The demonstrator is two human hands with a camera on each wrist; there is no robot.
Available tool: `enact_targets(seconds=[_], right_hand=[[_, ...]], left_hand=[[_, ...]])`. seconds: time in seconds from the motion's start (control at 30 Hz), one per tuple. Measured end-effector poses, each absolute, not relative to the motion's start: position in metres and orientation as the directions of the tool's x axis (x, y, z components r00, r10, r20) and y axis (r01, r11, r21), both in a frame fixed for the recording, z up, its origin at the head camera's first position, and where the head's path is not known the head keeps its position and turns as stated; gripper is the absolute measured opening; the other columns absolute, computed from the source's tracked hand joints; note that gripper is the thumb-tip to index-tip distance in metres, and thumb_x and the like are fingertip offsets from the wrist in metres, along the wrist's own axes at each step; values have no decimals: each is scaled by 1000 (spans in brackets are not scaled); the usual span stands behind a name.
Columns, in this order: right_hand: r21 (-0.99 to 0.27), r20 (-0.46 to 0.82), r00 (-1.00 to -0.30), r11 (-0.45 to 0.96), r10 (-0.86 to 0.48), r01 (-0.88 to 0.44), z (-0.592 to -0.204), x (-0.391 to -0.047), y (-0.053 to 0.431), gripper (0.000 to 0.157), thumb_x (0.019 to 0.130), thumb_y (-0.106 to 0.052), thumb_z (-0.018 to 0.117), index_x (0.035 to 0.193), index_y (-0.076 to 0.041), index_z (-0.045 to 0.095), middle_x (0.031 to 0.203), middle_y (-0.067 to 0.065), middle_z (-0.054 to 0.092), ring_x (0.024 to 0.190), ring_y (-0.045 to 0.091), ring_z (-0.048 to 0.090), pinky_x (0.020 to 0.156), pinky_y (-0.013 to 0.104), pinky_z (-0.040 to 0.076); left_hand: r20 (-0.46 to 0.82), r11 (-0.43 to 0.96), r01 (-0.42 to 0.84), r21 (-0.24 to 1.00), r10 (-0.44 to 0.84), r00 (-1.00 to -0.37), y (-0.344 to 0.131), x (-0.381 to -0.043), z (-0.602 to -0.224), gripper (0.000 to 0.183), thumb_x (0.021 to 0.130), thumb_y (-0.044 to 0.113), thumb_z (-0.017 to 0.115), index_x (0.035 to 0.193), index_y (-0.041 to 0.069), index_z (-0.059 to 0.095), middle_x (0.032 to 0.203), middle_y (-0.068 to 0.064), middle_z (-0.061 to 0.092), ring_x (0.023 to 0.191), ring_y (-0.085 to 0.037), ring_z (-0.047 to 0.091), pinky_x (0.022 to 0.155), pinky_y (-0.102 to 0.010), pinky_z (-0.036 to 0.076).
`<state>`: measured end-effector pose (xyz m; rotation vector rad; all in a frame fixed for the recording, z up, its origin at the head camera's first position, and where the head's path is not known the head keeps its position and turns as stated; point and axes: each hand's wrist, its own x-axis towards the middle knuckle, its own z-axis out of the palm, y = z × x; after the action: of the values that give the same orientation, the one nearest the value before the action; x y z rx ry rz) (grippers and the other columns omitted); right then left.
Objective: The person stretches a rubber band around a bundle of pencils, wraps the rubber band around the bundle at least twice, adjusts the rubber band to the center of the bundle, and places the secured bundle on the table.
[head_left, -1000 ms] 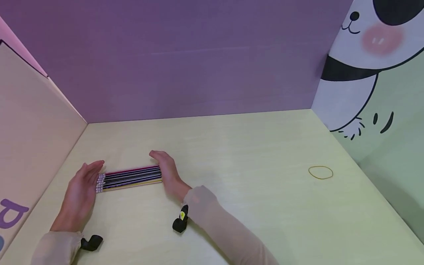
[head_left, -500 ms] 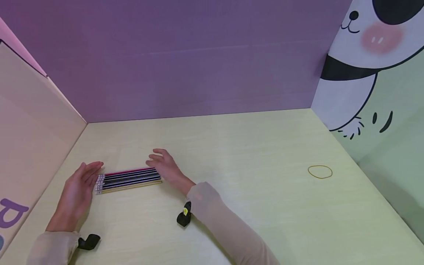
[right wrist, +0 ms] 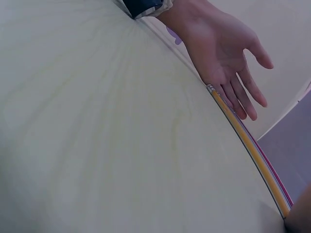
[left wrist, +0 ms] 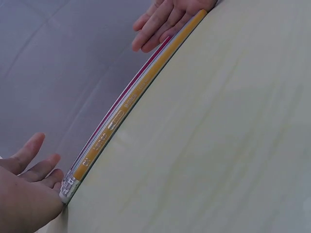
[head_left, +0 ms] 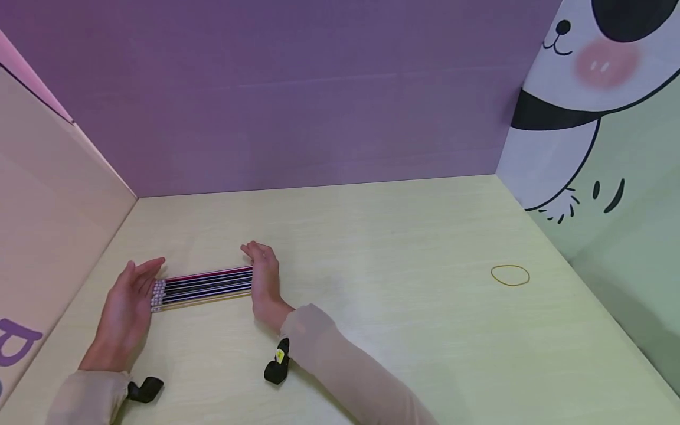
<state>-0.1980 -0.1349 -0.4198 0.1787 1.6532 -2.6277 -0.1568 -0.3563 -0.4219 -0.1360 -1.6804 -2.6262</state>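
Several pencils (head_left: 207,285) lie side by side on the table in a flat row, slightly tilted in the head view. Most are dark, with a red one along the far side and a yellow pencil (left wrist: 121,111) nearest the person. Their white eraser ends point left, against the palm of my left hand (head_left: 126,301), whose fingers are straight. At the opposite ends, my right hand (head_left: 265,283) stands on edge with its palm against the pencils and its fingers extended. That palm hides the right tips of the pencils.
A yellow rubber band (head_left: 510,275) lies on the right part of the pale table (head_left: 393,307). A purple wall (head_left: 319,94) closes the back, a pale wall the left side, and a panda-printed green wall (head_left: 627,236) the right.
The right hand lifted off the pencil ends with fingers spread, then came back, pressing its palm against them. The left hand has stayed nearly still at the eraser ends.
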Motion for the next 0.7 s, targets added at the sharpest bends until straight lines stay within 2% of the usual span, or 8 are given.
enact_targets(seconds=[0.13,0.23,0.33,0.4,0.47,0.57,0.63,0.7], right_hand=[[-935,-126,-992,-333,-23,126,-419,-202,-131,27,86,-39,51,99,-17,61,105,-7,62,104,8,52,99,37,33],[-977,-132,-974,-144,-184,160,-414,-207,-121,35,84,-50,50,98,-19,61,101,-12,60,102,6,51,96,35,35],[-990,-137,-895,70,-425,119,-409,-215,-106,42,79,-56,56,107,-25,57,109,-16,55,105,4,48,94,32,38],[-987,-131,-825,151,-549,57,-407,-219,-98,45,77,-50,63,114,-27,52,116,-18,49,110,2,45,93,30,39],[-985,-118,-783,169,-611,17,-408,-222,-93,52,74,-39,71,120,-27,50,122,-18,47,115,2,43,92,26,40],[-987,-89,-764,158,-639,-18,-410,-224,-91,60,71,-21,75,125,-22,48,126,-15,46,120,4,40,94,22,38],[-992,-78,-789,123,-610,3,-412,-224,-93,61,71,-14,75,125,-20,48,126,-12,48,120,5,40,94,21,38],[-997,-73,-844,29,-531,68,-415,-223,-98,54,73,-12,73,122,-16,51,124,-8,52,117,7,45,94,22,38]], left_hand=[[64,-402,47,915,31,-997,-358,-157,-421,50,97,35,32,137,5,30,148,-4,14,136,-7,7,109,-18,-9],[47,-373,23,928,56,-997,-361,-155,-417,49,97,35,33,137,6,31,145,-3,20,134,-6,13,108,-19,-10],[49,-368,10,930,95,-994,-364,-154,-413,47,97,32,32,136,6,31,141,-1,30,132,-6,21,108,-20,-12],[46,-335,6,942,110,-993,-365,-154,-412,47,98,32,31,137,6,30,139,-1,32,130,-7,24,109,-21,-11],[35,-294,-1,956,115,-993,-365,-154,-411,49,98,33,30,137,5,28,139,-2,30,129,-7,24,109,-21,-9],[23,-235,-3,972,106,-994,-364,-155,-411,52,97,36,30,138,5,25,141,-3,27,130,-8,23,110,-21,-7],[23,-227,0,974,95,-995,-363,-155,-412,52,97,36,29,138,4,25,141,-4,26,131,-8,22,110,-20,-7],[28,-221,10,975,77,-997,-361,-155,-412,51,97,36,29,138,5,26,141,-3,27,130,-7,22,109,-19,-7]])
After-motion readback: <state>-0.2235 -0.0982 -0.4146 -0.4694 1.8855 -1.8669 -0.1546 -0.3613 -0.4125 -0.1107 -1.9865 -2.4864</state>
